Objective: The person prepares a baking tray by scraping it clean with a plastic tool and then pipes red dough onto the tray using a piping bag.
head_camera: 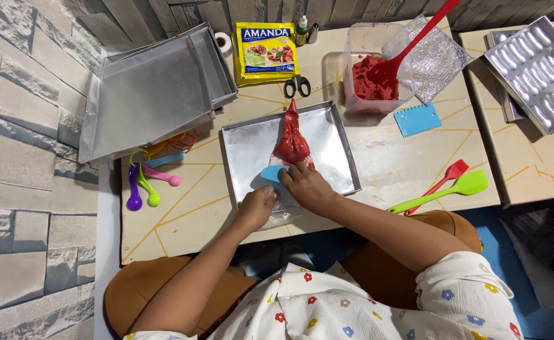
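Pressing a light blue scraper (272, 172) against a clear piping bag (291, 141) of red dough, the right hand (306, 186) grips the scraper at the bag's near part. The left hand (256, 208) lies with fingers curled on the bag's flat near end, pinning it down. The bag rests in a shallow metal tray (340, 148) at the desk's (403, 170) middle. Far right stands a plastic tub (377, 66) of red dough with a red spatula (409, 47); coloured measuring spoons (144, 186) lie left.
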